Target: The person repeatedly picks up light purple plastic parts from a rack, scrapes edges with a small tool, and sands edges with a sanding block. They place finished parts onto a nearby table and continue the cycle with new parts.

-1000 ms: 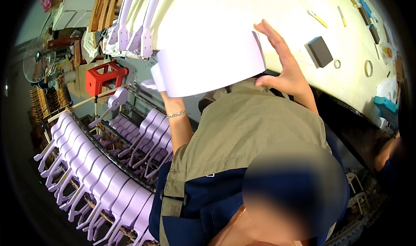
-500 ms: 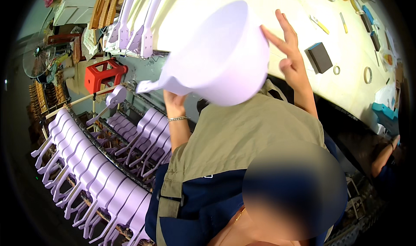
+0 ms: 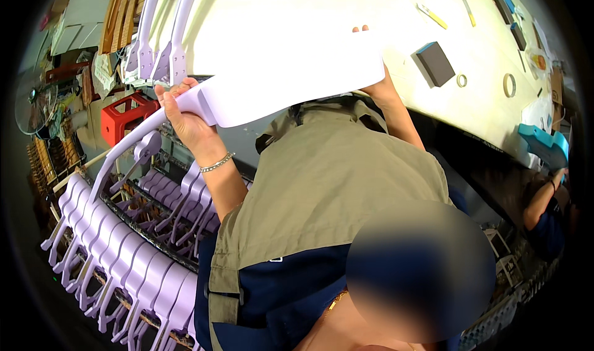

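I hold a large pale lilac moulded plastic part (image 3: 291, 82) over the near edge of a cream worktable (image 3: 297, 17). It shows as a flat panel with a long curved leg running down to the left. My left hand (image 3: 185, 116), with a bracelet on its wrist, grips the part where the leg joins the panel. My right hand (image 3: 374, 82) is mostly hidden behind the panel's right end and holds it there; only its fingertips show above the top edge.
Rows of matching lilac parts (image 3: 124, 252) fill a rack at lower left. Beside it stand a red plastic stool (image 3: 127, 116) and a fan (image 3: 34, 107). The table carries a dark block (image 3: 435, 63), tape rings (image 3: 509, 85) and small tools. Another person's arm (image 3: 541, 196) is at right.
The part has turned from showing its hollow, bowl-like side to lying as a flat panel. My right hand, earlier spread open at its right edge, has slipped behind it.
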Tool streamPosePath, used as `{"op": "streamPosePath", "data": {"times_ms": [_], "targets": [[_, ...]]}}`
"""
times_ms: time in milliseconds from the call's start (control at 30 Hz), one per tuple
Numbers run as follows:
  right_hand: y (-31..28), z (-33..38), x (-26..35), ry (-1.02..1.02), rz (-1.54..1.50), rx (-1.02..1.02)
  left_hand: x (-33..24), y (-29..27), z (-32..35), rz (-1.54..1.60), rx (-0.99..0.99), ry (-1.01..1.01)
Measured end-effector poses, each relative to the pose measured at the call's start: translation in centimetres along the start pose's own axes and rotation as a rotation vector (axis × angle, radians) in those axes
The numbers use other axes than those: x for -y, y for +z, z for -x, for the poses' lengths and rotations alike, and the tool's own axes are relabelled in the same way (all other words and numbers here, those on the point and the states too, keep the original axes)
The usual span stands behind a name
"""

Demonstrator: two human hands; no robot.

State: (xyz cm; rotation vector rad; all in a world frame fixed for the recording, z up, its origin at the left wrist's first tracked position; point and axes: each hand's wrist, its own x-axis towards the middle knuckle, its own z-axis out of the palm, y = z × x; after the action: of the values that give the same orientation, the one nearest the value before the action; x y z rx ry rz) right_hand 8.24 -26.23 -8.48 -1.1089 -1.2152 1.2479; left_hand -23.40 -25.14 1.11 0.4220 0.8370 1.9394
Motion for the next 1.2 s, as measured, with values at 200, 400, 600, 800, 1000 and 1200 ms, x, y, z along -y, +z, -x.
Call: {"op": "streamPosePath", "data": {"times_ms": [200,400,600,800,1000,1200], "targets": [[-0.7,0.0,2.4,-0.076,0.22,-0.062,-0.3,2.0,0.1,-0.228,0.115,0.073],[-0.9,0.1,7.2,-0.094,0.694,-0.133,0.5,6.6,0.8,-0.502,0.513,0.18],[0.5,0.0,9.4,-0.229,1.036,-0.087,1.7,11.3,1.6,-0.51,0.815,0.106],[1.7,-0.1,10.8,-0.255,0.811,-0.069,3.0,13.1,1.5,-0.367,0.893,0.094],[-3.3,-0.5,5.7,-0.049,1.122,-0.273,1.3,10.3,-3.0,-0.444,0.774,-0.065],[-1.5,1.7,2.7,0.328,-0.138,-0.11,0.9,3.4,-5.5,-0.376,0.125,-0.262]]}}
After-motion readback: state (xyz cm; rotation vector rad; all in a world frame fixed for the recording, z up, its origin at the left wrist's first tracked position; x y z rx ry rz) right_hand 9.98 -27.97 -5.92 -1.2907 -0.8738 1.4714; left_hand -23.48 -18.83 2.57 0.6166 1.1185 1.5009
